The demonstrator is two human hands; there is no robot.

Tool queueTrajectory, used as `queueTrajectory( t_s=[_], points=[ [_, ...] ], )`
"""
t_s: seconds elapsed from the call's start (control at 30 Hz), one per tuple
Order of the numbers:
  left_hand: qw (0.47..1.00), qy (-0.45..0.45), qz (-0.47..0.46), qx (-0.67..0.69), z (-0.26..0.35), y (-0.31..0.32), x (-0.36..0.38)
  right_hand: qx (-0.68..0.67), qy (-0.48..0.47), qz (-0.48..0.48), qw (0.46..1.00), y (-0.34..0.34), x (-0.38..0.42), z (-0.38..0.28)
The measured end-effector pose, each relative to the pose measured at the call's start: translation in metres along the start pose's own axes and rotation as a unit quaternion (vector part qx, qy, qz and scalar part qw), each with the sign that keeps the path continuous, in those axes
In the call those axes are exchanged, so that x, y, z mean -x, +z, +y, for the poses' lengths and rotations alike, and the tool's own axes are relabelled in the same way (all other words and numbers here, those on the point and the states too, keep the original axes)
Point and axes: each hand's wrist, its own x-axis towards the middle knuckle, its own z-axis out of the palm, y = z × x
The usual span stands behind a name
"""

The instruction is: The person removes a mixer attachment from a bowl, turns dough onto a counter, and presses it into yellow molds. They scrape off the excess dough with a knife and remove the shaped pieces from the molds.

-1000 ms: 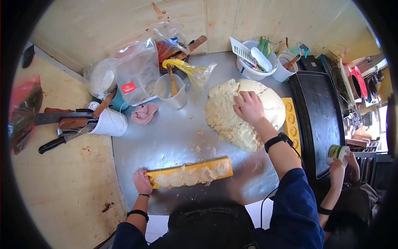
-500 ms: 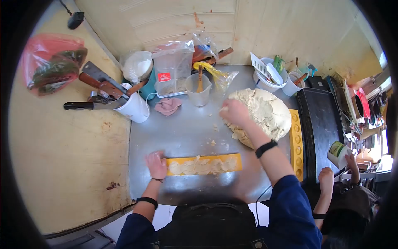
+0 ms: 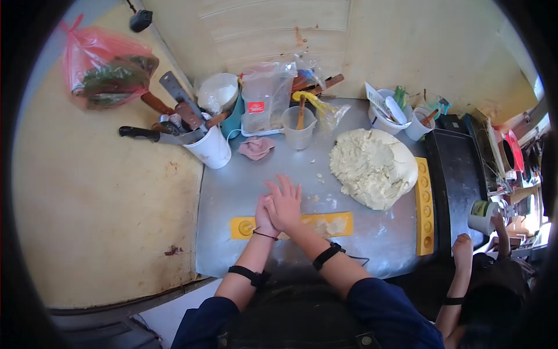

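Observation:
A long yellow mold lies across the near part of the metal table, with a round hollow bare at its left end. Pale dough covers hollows toward its right end. Over the left-middle of the mold my right hand rests on top of my left hand. The right fingers are stretched out and spread. Most of my left fingers are hidden beneath, as is whatever lies under the palms. A big mound of dough sits beyond, to the right.
A second yellow mold stands beside black trays. Along the back are a knife holder, a pink cloth, a measuring jug and a white basin. At right, another person's hand holds a tub.
My right hand has come from the dough mound onto my left hand, which has moved right along the mold. The mold's left hollow now shows. The view has shifted.

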Motion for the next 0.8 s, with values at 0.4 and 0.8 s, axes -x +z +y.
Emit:
queueTrajectory(
  t_s=[0.4, 0.8],
  points=[
    [0.946, 0.108, 0.156, -0.262, 0.07, -0.036, 0.044, -0.287, 0.036, -0.083, 0.954, -0.002, 0.017, 0.018],
    [0.687, 0.235, 0.117, -0.678, 0.07, -0.111, 0.037, -0.235, 0.156, 0.023, 0.959, -0.075, 0.051, 0.135]
  ],
)
